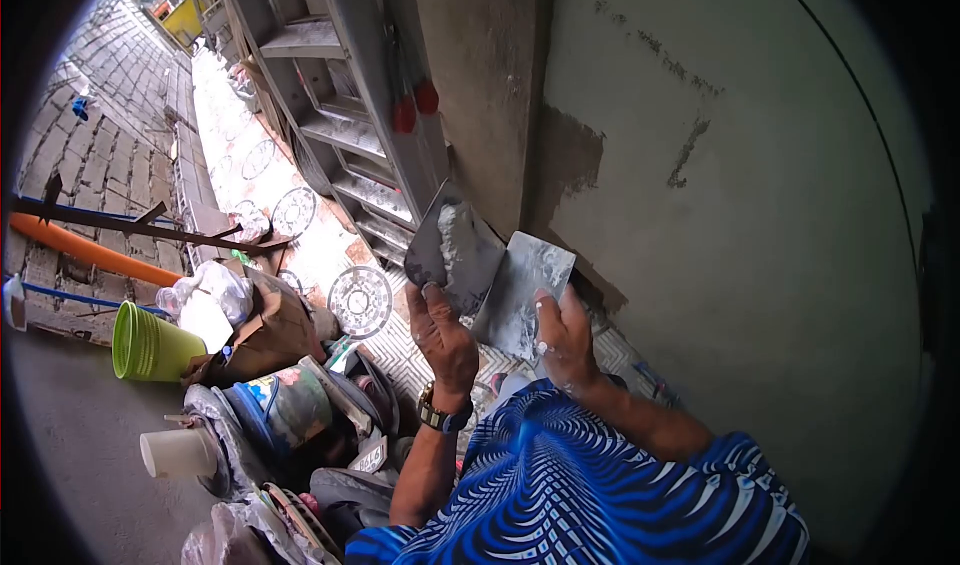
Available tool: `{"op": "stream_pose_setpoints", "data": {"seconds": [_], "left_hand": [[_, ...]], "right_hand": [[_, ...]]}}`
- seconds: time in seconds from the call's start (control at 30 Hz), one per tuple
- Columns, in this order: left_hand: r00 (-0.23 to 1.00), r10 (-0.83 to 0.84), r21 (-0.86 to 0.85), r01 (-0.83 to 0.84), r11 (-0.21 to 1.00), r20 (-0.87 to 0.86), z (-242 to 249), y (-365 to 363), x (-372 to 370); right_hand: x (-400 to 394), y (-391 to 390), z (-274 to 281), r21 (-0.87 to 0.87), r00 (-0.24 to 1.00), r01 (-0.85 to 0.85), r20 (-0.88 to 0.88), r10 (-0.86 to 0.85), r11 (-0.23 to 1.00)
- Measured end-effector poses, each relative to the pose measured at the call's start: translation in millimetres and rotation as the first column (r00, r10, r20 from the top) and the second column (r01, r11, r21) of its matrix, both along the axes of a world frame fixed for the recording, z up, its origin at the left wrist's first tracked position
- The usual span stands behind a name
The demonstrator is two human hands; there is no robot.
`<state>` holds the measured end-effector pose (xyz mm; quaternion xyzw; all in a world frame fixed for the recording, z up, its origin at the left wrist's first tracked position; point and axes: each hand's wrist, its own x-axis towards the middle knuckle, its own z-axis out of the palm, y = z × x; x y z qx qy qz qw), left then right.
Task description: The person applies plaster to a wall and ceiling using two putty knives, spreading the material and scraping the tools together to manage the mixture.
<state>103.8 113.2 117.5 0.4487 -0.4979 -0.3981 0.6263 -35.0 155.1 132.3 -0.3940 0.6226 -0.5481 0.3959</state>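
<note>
My left hand (444, 343), with a watch at its wrist, grips the lower edge of a dark flat plate (478, 263). A ridge of white putty (458, 240) lies along that plate. In my right hand (566, 343) is a rectangular metal plastering trowel (524, 295), its face smeared with white putty. The two tools are side by side, their edges meeting or nearly so. Both are in front of my body, near the foot of a wall (720, 265) that carries a damp-looking darker patch (572, 155). White smears mark the right fingers.
A stepladder (340, 130) with red-tipped items hanging on it stands ahead. Left are a lime-green bucket (150, 343), a cardboard box (268, 330), a painted pail (290, 405), a white tub (178, 455) and bags. An orange pipe (95, 252) runs beside the patterned tile floor (362, 301).
</note>
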Motion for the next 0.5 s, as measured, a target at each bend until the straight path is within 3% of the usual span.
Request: {"op": "stream_pose_setpoints", "data": {"seconds": [0.17, 0.37, 0.5], "left_hand": [[0.984, -0.163, -0.081, 0.156, 0.984, -0.077, -6, 11, 8], [0.986, -0.152, -0.079, 0.157, 0.984, 0.06, -10, 20, 18], [0.969, -0.23, -0.042, 0.234, 0.971, 0.084, -6, 22, 22]], "right_hand": [[8, 0, -1, 0.005, 0.998, -0.022, 0.055, 0.021, 1.0], [16, 10, 3, 0.044, 0.995, -0.041, -0.086, 0.045, 0.998], [20, 9, 11, 0.012, 0.995, -0.044, -0.088, 0.045, 0.999]]}}
